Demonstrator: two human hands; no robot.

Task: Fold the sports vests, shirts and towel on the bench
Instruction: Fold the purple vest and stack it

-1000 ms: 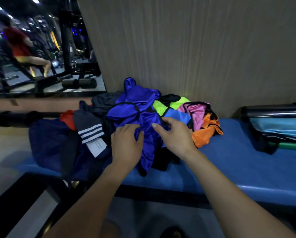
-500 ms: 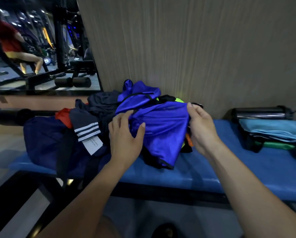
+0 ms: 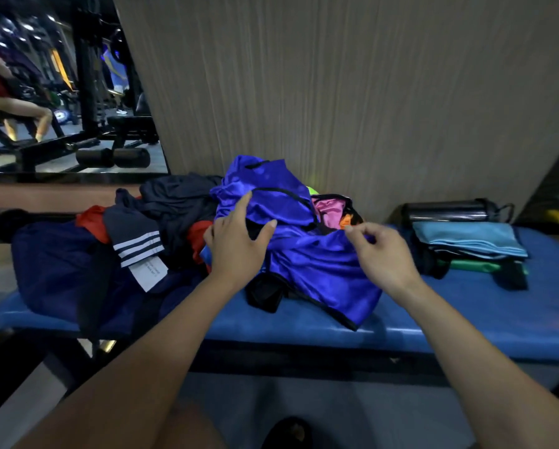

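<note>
The bench (image 3: 466, 322) has a blue padded top, and the vest (image 3: 320, 264) lying uppermost on the heap is shiny royal blue with thin black edging. Around it show a pink garment (image 3: 330, 207), a scrap of orange (image 3: 346, 219), a sliver of neon green (image 3: 311, 190), a red-orange shirt (image 3: 92, 222) and a dark grey piece with three white stripes (image 3: 135, 241) and a white label (image 3: 148, 272). To the right a light blue towel (image 3: 466, 236) tops a folded stack with a green layer (image 3: 469, 265), behind it a dark bottle (image 3: 450, 211).

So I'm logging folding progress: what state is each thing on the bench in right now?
Blue vest: unfolded, crumpled atop the pile.
Left hand: spread open on the vest.
Right hand: pinching the vest's edge.
Clothes pile: unfolded heap.
Light blue towel: folded, on a stack.
Bottle: lying sideways.
</note>
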